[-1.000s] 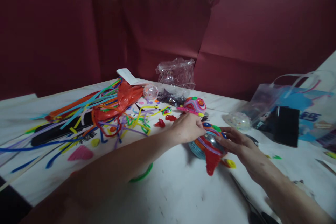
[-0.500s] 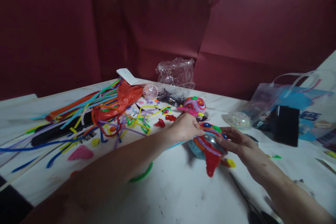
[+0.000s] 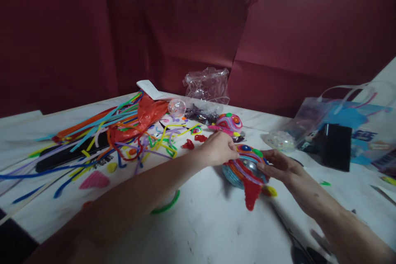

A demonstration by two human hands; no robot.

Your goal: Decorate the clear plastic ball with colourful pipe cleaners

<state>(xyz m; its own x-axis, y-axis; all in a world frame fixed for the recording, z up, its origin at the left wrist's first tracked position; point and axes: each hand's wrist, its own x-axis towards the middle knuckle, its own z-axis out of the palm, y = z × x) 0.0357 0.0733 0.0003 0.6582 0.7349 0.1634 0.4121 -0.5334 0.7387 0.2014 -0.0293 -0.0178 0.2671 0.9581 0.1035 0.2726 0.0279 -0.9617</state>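
A ball [image 3: 236, 178] covered in coiled pipe cleaners in light blue, orange, purple and red sits low over the white tabletop, with a clear shiny patch showing in its middle. Blue and green dots run along its top, and a red fin-shaped piece [image 3: 252, 194] sticks out toward me. My left hand [image 3: 220, 148] is closed, its fingertips pinched at the ball's upper left edge; what lies right under them is hidden. From the right, my right hand [image 3: 278, 166] grips the ball between thumb and fingers.
Loose pipe cleaners [image 3: 89, 126] and an orange-red plastic bag [image 3: 150, 111] spread across the left. Behind the hands lies a second decorated ball [image 3: 229, 123]. Scissors [image 3: 293, 237] rest at the lower right. A black box-like object [image 3: 336, 147] and clear bag [image 3: 305, 121] stand right.
A light blue strip beneath my left wrist no longer shows. The ball has turned or shifted very slightly to the right, and both hands keep their hold on it.
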